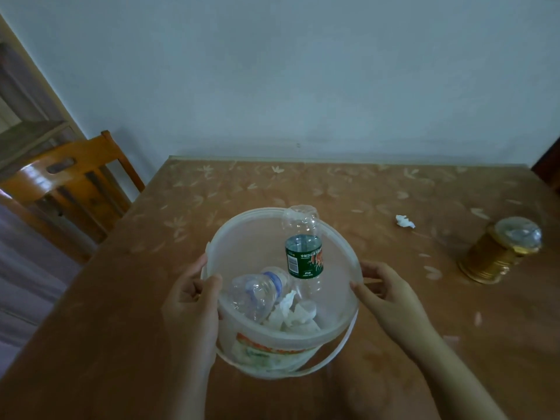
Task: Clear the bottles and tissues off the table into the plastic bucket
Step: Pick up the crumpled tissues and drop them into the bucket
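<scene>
A: Starting at 9 o'clock, what do you see?

B: A wooden chair [75,180] stands off the table's [333,189] left edge, clear of the work. Next, the left hand [191,301] clamps the plastic bucket [242,247] at its 9 o'clock rim, thumb hooked inside, fingers curled on the outer wall.

A: And the bucket's contents?

B: 2 bottles: a blue-capped bottle [257,294] lying at 7 o'clock, and a green-labelled bottle [304,256] leaning against the 12 o'clock wall, its base poking above the rim. Crumpled tissues [295,316] sit at the bottom.

A: The other side?

B: The right hand [385,295] pinches the rim at 3 o'clock, fingers closed on it.

A: So which step is this?

B: Judging by the grip, repositioning the bucket. 1 loose tissue [404,221] is left on the table at 2 o'clock from it, well apart. A gold jar [500,253] lies on its side further out at 3 o'clock; I cannot tell whether it counts as a bottle.

A: What does the next move need?

B: Probably freeing the right hand to reach the tissue. The tabletop between is open; the far edge is distant.
</scene>
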The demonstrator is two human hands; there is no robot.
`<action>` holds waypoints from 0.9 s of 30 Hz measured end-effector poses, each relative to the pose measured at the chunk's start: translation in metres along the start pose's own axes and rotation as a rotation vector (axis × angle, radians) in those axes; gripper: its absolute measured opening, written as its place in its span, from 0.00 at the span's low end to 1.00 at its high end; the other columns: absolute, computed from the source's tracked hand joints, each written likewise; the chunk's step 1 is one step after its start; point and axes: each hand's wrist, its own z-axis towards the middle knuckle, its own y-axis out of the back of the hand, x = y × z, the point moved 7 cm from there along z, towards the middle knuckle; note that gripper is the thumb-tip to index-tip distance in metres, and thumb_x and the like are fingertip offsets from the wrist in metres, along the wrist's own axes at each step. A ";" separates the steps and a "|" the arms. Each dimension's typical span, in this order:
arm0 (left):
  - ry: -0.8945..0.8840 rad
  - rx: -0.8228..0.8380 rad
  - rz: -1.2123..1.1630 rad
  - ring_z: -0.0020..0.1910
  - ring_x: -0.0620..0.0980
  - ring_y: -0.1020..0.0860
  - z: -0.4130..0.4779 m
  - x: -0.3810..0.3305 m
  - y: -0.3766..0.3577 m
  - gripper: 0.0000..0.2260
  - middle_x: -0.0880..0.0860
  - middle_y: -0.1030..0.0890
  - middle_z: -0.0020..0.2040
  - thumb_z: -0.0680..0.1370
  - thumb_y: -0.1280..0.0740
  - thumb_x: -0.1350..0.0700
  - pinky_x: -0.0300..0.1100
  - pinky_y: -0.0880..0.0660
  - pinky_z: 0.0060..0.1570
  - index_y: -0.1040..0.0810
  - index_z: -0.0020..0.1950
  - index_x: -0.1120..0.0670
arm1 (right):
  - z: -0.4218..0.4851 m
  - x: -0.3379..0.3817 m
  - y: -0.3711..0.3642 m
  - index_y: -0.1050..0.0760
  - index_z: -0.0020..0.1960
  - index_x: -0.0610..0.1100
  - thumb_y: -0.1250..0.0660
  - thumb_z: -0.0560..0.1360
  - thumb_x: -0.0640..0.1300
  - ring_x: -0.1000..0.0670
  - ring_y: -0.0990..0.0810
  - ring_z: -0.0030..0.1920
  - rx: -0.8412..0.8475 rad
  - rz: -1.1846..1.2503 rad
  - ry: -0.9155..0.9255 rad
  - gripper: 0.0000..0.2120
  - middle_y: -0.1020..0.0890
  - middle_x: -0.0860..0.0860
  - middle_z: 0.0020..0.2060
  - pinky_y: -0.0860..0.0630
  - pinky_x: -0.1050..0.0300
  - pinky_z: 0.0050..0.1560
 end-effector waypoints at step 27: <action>0.016 -0.007 0.030 0.24 0.39 0.28 -0.114 -0.001 -0.170 0.17 0.41 0.27 0.25 0.72 0.32 0.64 0.33 0.26 0.29 0.20 0.50 0.42 | 0.046 -0.098 0.171 0.27 0.55 0.53 0.32 0.72 0.44 0.54 0.22 0.50 0.059 0.223 -0.023 0.13 0.21 0.56 0.52 0.24 0.58 0.48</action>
